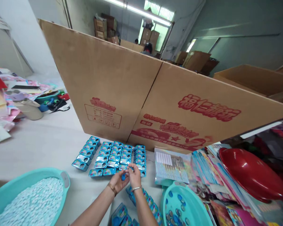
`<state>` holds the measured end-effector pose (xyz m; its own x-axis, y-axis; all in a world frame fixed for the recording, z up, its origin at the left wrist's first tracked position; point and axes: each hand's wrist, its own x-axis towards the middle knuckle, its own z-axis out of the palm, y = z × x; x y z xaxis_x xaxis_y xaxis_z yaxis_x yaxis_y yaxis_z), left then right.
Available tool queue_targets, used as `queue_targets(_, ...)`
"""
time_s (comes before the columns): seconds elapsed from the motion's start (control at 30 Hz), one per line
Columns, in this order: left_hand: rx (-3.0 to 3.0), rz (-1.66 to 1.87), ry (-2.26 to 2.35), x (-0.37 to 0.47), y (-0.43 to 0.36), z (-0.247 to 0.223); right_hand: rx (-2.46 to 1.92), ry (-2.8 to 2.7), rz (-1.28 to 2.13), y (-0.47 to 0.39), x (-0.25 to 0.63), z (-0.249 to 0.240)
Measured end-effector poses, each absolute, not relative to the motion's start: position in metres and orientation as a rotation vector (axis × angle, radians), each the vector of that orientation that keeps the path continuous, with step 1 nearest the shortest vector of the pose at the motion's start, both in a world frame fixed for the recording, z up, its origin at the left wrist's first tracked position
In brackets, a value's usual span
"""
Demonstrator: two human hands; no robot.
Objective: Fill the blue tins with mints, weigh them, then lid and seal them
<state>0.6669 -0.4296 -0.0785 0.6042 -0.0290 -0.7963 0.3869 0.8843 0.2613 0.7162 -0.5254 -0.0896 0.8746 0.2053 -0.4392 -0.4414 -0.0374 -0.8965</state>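
My left hand (pixel 118 182), with a bracelet on its wrist, holds a small round blue disc (pixel 123 177) at its curled fingers. My right hand (pixel 134 176) is close against it, fingers bent together over the left fingertips; what they pinch, if anything, is too small to make out. Beyond both hands, rows of small blue tins (pixel 113 157) with a round spot on each lie on the white table. More blue tins (pixel 119 213) are beneath and beside my forearms. To the right, a turquoise basin (pixel 163 201) holds loose blue and silvery discs (pixel 176 216).
A large turquoise tub (pixel 66 182) of small pale pieces stands at left. An upright cardboard sheet (pixel 113 84) walls off the table's back. Packets (pixel 172 164), stacked colourful cards (pixel 212 175) and a red lid-like object (pixel 252 172) are at right. A beige jug (pixel 30 108) stands far left.
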Motion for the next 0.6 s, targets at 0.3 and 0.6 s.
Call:
queue_targets(0.3,1.337,-0.27,0.938,0.707,-0.345,-0.079,-1.85,0.107,0.695,-0.521,0.805,-0.104)
queue_targets(0.6,2.185,-0.686,0.853,0.777,-0.304,-0.083,-2.342,-0.112,0.83,-0.501,0.84,-0.119)
